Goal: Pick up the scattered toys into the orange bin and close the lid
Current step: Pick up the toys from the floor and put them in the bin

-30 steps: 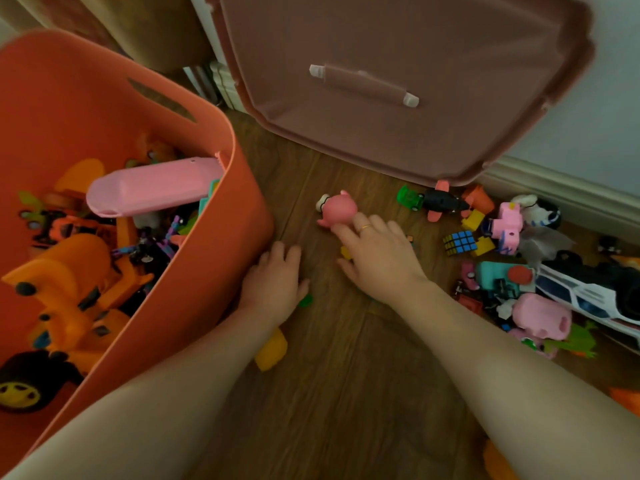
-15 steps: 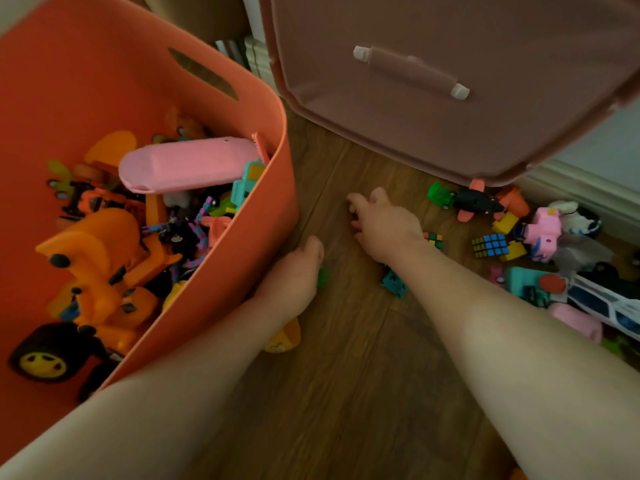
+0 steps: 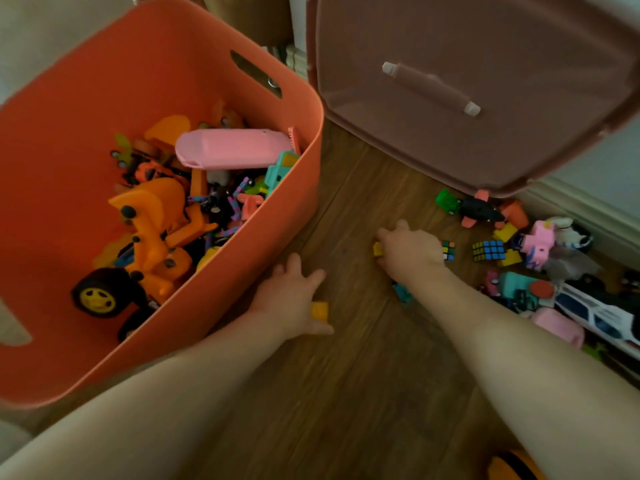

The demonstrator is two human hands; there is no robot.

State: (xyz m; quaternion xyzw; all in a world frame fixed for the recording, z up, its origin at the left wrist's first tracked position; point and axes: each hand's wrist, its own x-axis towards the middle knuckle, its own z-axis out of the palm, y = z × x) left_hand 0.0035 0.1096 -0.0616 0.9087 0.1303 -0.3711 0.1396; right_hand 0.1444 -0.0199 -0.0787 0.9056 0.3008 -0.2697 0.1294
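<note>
Right hand [image 3: 410, 249] palm-down on the wooden plank floor [image 3: 346, 375], fingers curled over a small yellow plastic block [image 3: 378, 249]; looks like a closing grasp, but the fingertips are hidden so I cannot tell if it is pinched. Left hand [image 3: 294, 299] spread flat on the floor against the wall of the big orange plastic bin [image 3: 242, 265], a yellow brick [image 3: 319, 310] at its thumb side, not gripped. Step in hand: gathering loose pieces. Next: close on the block, lift, carry left over the bin rim, drop. Bin is roughly half full, open. Its brownish-pink lid [image 3: 467, 88] stands propped behind, with a pile of mixed small toys [image 3: 519, 258] unpicked at right
</note>
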